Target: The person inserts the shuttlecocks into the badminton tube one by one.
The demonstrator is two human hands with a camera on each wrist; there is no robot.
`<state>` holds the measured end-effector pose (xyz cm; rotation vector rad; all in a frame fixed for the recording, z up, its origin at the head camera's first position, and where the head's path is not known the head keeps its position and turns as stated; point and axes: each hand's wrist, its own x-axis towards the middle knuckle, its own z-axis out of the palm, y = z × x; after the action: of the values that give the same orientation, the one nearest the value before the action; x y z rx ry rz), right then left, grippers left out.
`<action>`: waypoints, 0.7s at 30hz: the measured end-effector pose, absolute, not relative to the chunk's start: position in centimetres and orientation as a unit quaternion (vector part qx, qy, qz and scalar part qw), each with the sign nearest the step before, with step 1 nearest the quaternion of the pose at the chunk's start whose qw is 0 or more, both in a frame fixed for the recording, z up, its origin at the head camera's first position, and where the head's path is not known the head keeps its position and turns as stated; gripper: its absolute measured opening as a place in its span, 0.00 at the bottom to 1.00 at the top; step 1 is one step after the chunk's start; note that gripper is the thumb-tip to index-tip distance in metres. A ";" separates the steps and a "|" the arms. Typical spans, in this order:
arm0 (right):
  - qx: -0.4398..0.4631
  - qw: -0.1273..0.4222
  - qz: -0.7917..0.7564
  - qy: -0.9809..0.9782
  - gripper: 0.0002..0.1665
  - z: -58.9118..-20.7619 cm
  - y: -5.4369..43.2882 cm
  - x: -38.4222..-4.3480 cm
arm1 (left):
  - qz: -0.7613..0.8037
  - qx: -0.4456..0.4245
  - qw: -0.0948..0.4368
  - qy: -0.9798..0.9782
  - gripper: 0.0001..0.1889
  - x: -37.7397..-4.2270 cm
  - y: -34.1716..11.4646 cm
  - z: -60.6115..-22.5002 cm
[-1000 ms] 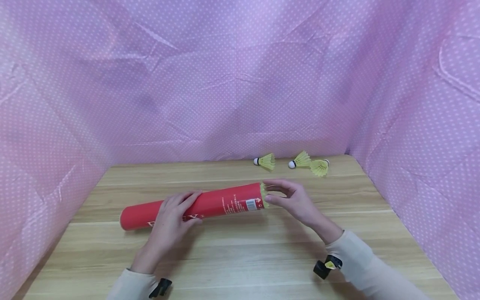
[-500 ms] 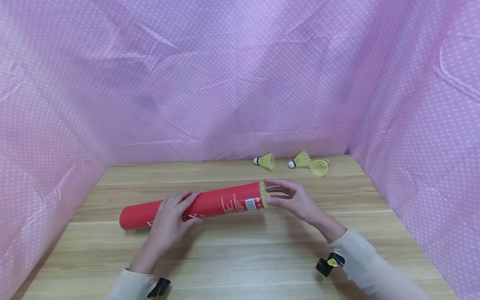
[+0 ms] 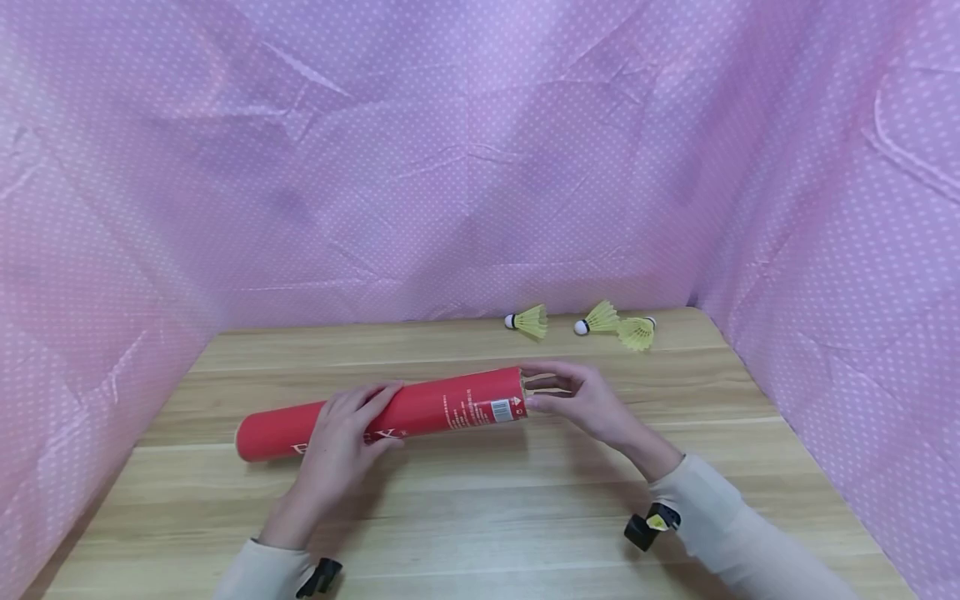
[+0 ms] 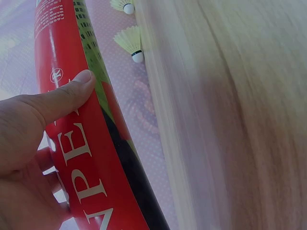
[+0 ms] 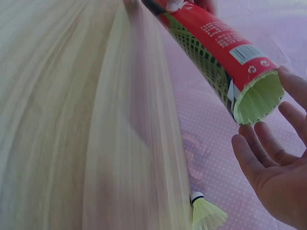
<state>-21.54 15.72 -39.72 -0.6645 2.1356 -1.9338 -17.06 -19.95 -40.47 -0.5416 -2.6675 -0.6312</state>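
Note:
My left hand [image 3: 341, 442] grips a red shuttlecock tube [image 3: 442, 404] around its middle, holding it over the table with its right end slightly raised. In the left wrist view the thumb [image 4: 72, 96] lies across the printed side. At the tube's open right end, my right hand [image 3: 592, 408] has its fingers spread around the mouth, fingertips at or touching the rim. Inside that mouth the right wrist view shows the pale yellow skirt of a shuttlecock [image 5: 261, 98], about level with the rim. How many lie deeper in the tube is hidden.
Three yellow shuttlecocks with white heads lie along the table's back edge: one shuttlecock [image 3: 531, 322] alone, then a second shuttlecock [image 3: 602, 318] touching or nearly touching the third shuttlecock [image 3: 636, 333]. Pink dotted cloth [image 3: 465, 167] hangs behind and beside the wooden table [image 3: 480, 517].
The yellow skirt that stuck out of the tube's right end has gone inward, roughly level with the rim. My right hand drew back slightly, then moved left against the mouth. The left hand keeps its grip.

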 end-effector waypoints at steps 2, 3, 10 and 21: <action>-0.225 0.096 -0.655 0.715 0.29 -39.8 15.5 -21.6 | -0.223 -0.191 0.173 -0.940 0.47 -17.1 -19.9 -40.5; -0.225 0.098 -0.655 0.715 0.29 -39.9 15.5 -21.6 | -0.223 -0.192 0.172 -0.940 0.47 -17.1 -19.9 -40.5; -0.214 0.104 -0.645 0.726 0.29 -39.9 16.0 -21.9 | -0.225 -0.192 0.167 -0.940 0.46 -17.1 -19.9 -40.4; -0.219 0.096 -0.649 0.723 0.29 -39.6 15.7 -22.0 | -0.229 -0.189 0.168 -0.940 0.47 -17.2 -20.0 -40.3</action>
<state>-21.98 15.69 -39.62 -0.6481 2.1407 -1.9222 -17.16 -20.03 -40.31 -0.5374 -2.6742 -0.6513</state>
